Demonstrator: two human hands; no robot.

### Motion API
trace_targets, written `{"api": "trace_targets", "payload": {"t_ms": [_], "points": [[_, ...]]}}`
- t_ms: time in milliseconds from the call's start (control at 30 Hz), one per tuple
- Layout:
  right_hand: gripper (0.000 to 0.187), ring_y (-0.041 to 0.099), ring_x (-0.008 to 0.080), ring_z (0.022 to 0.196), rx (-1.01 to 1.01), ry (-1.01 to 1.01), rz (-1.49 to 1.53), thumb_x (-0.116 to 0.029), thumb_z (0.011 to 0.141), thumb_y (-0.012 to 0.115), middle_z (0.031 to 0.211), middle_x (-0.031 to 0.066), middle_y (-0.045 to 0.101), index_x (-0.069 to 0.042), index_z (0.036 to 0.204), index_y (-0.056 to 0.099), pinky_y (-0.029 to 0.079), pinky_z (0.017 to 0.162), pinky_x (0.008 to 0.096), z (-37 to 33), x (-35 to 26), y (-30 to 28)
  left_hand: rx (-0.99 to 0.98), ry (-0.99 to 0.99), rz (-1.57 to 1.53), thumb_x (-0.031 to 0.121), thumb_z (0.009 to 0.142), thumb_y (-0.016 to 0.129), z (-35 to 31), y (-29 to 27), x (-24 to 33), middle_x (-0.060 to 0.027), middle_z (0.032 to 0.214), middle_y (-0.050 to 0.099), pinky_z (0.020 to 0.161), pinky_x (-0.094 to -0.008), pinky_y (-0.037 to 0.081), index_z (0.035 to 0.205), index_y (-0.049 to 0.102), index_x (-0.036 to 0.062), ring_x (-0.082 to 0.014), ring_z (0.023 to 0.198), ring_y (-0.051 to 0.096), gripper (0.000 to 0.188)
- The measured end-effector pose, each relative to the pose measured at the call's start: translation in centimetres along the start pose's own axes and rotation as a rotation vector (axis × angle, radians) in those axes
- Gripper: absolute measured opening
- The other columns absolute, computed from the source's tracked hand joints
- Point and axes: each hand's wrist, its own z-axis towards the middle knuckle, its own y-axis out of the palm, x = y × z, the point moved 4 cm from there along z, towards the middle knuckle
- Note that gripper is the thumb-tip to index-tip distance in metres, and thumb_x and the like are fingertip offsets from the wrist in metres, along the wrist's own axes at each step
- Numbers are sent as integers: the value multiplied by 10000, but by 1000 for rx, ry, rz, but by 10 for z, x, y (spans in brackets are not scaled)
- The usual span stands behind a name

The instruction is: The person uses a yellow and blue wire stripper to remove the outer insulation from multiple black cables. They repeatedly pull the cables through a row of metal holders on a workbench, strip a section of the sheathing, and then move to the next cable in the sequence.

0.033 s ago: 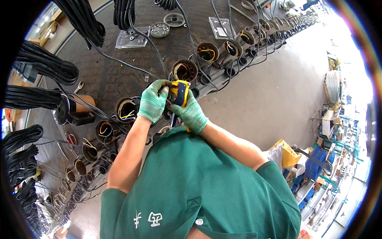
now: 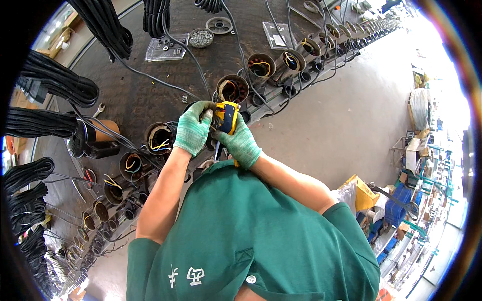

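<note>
My right hand (image 2: 242, 146), in a green work glove, is closed around a yellow and dark blue wire stripper (image 2: 228, 118). My left hand (image 2: 193, 129), gloved the same way, is pinched shut at the tool's left side. Its fingertips hide whatever lies between them. Just beyond the tool stands an open motor housing (image 2: 232, 89) with copper windings and wires inside. Another open housing (image 2: 160, 138), showing yellow, white and blue wire ends, sits left of my left hand.
More housings (image 2: 261, 65) line the bench edge both ways. Black cable bundles (image 2: 60, 83) lie at the left, their cords crossing the dark bench (image 2: 135, 90). A dish of small parts (image 2: 201, 37), a wrench (image 2: 100, 109) and a brown-topped container (image 2: 106, 131) are on the bench.
</note>
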Motion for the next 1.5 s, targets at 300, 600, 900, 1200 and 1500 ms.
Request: {"api": "trace_targets", "payload": {"t_ms": [300, 600, 900, 1200, 1500], "points": [[673, 588, 97, 1018, 49, -190, -246, 55, 925, 652, 1216, 20, 621, -81, 1543, 423, 518, 919, 261, 15, -32, -20, -193, 239, 284, 9, 888, 731, -6, -8, 24, -156, 1133, 696, 918, -366, 571, 1191, 714, -23, -291, 1035, 711, 306], [593, 601, 109, 1033, -65, 58, -55, -118, 958, 692, 1139, -2, 617, -85, 1514, 488, 521, 950, 289, 5, -46, -44, -19, 215, 250, 42, 887, 760, -5, -3, 12, -173, 1079, 710, 857, -387, 565, 1109, 741, -14, -314, 977, 711, 229], [648, 677, 166, 1057, -163, 273, -18, -279, 1060, 653, 1174, 19, 608, -133, 1621, 363, 630, 932, 359, -28, -38, -49, 35, 251, 241, 49, 892, 783, -3, -1, 14, -150, 999, 713, 794, -387, 569, 1039, 760, 10, -314, 886, 706, 153], [665, 648, 127, 990, -246, 345, -113, -413, 1041, 665, 1175, 18, 605, -123, 1574, 392, 605, 830, 306, -20, -48, -51, 17, 210, 237, 25, 869, 784, -3, -2, 15, -149, 1038, 732, 832, -371, 580, 1068, 779, 0, -300, 932, 725, 201], [345, 565, 92, 570, -123, 347, -18, -371, 1033, 611, 808, 11, 553, -118, 1244, 504, 499, 464, 258, -26, -65, -37, 3, 211, 232, 15, 856, 794, -3, -3, 15, -141, 1008, 740, 806, -367, 585, 1044, 790, 0, -288, 886, 732, 189]]}}
